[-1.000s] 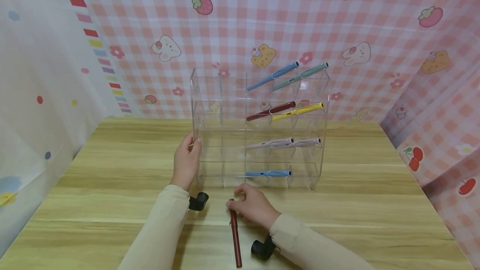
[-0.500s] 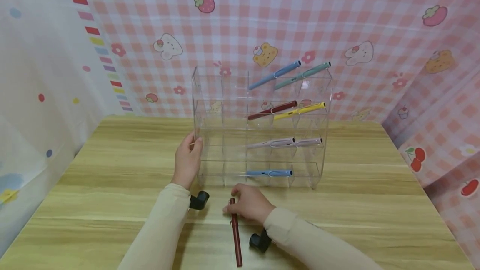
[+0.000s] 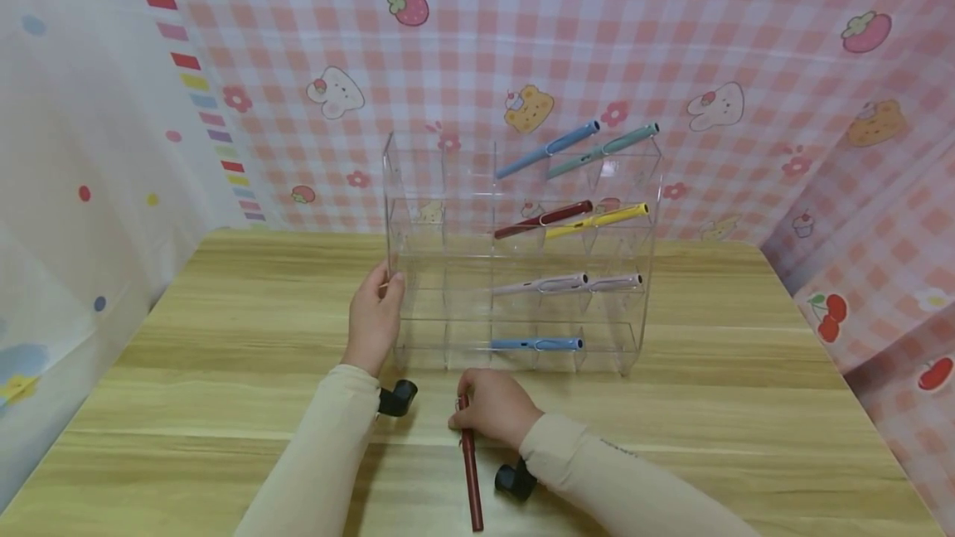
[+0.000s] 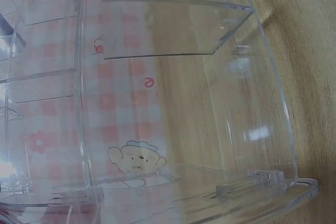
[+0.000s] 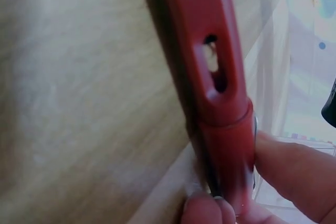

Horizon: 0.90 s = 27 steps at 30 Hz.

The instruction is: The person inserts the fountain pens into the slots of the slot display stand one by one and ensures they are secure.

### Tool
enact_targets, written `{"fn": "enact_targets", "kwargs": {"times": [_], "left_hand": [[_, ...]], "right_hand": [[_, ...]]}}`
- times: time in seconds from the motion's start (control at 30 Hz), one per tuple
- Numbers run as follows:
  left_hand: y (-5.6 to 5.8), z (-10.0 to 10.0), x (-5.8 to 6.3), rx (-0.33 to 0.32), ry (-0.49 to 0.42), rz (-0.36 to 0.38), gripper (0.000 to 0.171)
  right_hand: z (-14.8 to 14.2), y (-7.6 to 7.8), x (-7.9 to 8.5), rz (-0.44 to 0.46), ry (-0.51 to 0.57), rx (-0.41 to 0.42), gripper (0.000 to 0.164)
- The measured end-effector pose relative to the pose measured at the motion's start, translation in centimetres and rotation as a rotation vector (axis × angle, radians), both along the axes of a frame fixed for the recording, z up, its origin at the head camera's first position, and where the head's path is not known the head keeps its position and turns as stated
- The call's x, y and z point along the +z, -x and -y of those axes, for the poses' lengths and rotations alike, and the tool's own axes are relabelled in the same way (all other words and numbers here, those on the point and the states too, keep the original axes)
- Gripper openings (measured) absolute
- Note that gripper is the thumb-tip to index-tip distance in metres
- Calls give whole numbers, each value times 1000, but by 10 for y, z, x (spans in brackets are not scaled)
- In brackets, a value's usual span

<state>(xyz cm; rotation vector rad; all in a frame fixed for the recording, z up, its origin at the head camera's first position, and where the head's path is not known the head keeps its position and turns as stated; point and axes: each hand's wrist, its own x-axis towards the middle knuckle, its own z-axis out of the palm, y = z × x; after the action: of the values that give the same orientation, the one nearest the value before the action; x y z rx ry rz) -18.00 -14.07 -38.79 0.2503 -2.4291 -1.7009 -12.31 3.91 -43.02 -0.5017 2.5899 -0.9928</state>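
A clear acrylic pen rack (image 3: 387, 214) stands upright on the table. My left hand (image 3: 373, 317) grips its left side panel, the thumb in front. The left wrist view shows the transparent dividers (image 4: 81, 108) close up, but not the hand. A dark red pen (image 3: 472, 483) lies in front of the rack, pointing towards me. My right hand (image 3: 498, 408) pinches its far, capped end. In the right wrist view, the thumb and fingertips (image 5: 294, 174) sit on either side of the red cap (image 5: 228, 156).
Several pens lie in the rack's middle and right slots: a blue pen (image 3: 548, 149), a green pen (image 3: 604, 151), a dark red one, a yellow pen (image 3: 597, 221), two pale lilac ones and a lower blue pen (image 3: 535, 345). A checked cloth (image 3: 448, 56) hangs behind the wooden table (image 3: 746, 404).
My right hand has shifted slightly left, its fingers closing round the dark red pen's capped end. The left hand keeps its grip on the rack. The pen lies about where it was.
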Motion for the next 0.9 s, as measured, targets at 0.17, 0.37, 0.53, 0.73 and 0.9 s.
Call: {"fn": "enact_targets", "kwargs": {"times": [0.17, 0.37, 0.53, 0.73, 0.9], "left_hand": [[0, 0, 0, -2, 4, -6, 40], [0, 0, 0, -8, 3, -4, 40], [1, 0, 0, -7, 8, -7, 41], [0, 0, 0, 0, 8, -5, 41], [0, 0, 1, 2, 5, -10, 41]], "right_hand": [[0, -1, 1, 7, 0, 2, 22], [-1, 0, 1, 40, 27, -10, 18], [-4, 2, -2, 81, 113, -20, 17], [-9, 3, 0, 142, 215, -36, 16], [-11, 4, 3, 193, 296, -52, 17]]}}
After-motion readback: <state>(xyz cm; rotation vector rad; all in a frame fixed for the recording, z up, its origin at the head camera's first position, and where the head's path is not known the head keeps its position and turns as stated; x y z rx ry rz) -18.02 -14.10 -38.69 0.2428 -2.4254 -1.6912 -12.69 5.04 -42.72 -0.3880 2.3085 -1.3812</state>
